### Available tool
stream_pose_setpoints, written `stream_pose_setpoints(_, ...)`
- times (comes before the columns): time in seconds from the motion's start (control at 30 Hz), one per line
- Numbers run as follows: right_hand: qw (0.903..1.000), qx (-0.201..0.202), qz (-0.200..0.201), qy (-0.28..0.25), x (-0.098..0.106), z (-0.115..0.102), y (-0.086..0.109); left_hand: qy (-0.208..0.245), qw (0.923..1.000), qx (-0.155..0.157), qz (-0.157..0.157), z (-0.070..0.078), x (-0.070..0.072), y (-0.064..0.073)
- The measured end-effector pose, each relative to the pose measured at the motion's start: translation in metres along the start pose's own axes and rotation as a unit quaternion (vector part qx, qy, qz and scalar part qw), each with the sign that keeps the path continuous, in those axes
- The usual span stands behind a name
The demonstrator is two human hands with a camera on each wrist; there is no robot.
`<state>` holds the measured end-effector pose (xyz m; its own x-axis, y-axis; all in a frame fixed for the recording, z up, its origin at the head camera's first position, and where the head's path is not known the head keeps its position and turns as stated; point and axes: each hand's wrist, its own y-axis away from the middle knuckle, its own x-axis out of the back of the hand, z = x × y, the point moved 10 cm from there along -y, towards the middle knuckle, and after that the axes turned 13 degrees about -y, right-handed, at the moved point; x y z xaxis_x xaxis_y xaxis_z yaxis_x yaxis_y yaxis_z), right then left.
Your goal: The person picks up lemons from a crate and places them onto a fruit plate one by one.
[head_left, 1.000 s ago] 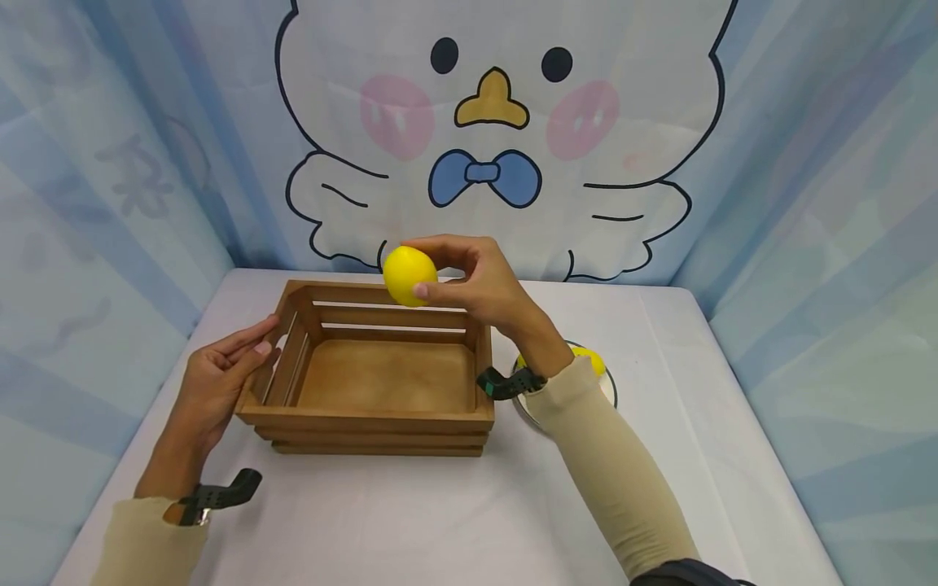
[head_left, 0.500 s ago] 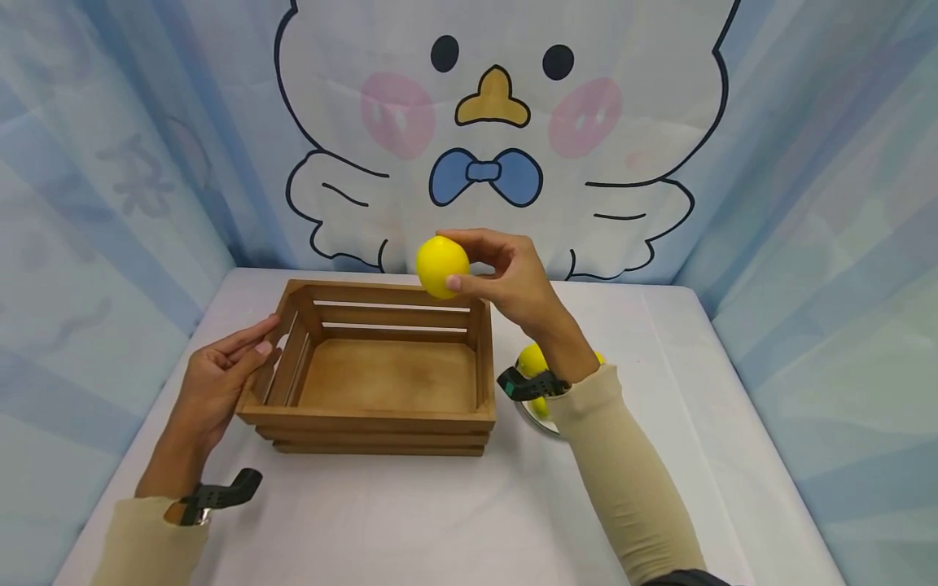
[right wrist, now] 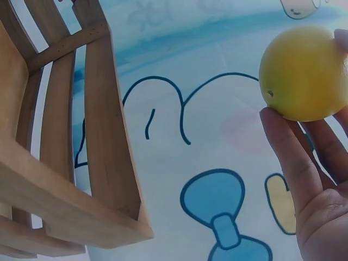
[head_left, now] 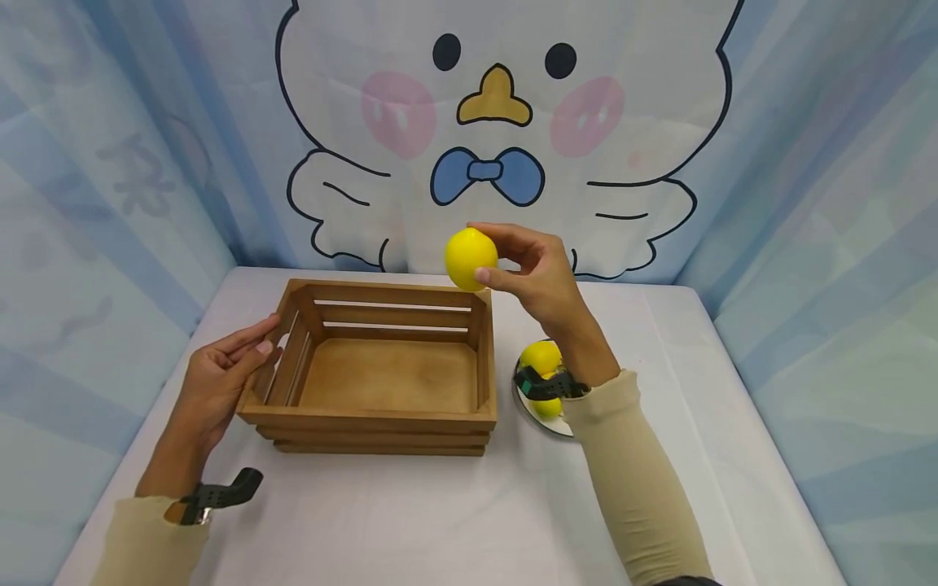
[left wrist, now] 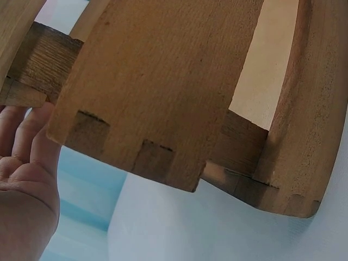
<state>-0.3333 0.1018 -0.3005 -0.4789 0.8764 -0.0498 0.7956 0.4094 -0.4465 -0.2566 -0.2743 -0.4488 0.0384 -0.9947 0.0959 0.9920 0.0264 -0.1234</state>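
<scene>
In the head view my right hand [head_left: 538, 273] pinches a yellow lemon [head_left: 469, 257] between thumb and fingers, just above the far right corner of a slatted wooden crate [head_left: 396, 427]. The right wrist view shows the same lemon [right wrist: 302, 73] up close at the fingertips, apart from the crate [right wrist: 109, 130]. My left hand [head_left: 220, 382] holds the crate's left end, thumb and fingers at its upper edge. In the left wrist view, the left fingertips disappear behind the end slats [left wrist: 147, 92]. No fruit shows inside the crate.
Right of the crate stands a round dark-rimmed plate [head_left: 529, 411] with lemons [head_left: 541, 356] on it, partly covered by my right wrist. A white cloth [head_left: 381, 521] covers the table. Printed curtains [head_left: 498, 228] close off the back and both sides.
My right hand has moved right and slightly up with the lemon, from over the crate's middle to its far right corner. More of the plate's lemons show. The left hand and crate stay put.
</scene>
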Motion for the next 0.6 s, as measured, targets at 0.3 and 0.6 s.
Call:
stream_pose_setpoints(0.3,0.9997,0.0,0.024,-0.009,0.015,-0.001,0.012,0.001,1.0,0.002,-0.001,0.0,-0.001,0.0)
stream_pose_setpoints(0.6,0.9975,-0.002,0.07,-0.014,0.038,0.0,0.029,-0.001,1.0,0.002,0.0,-0.001,-0.001,0.001)
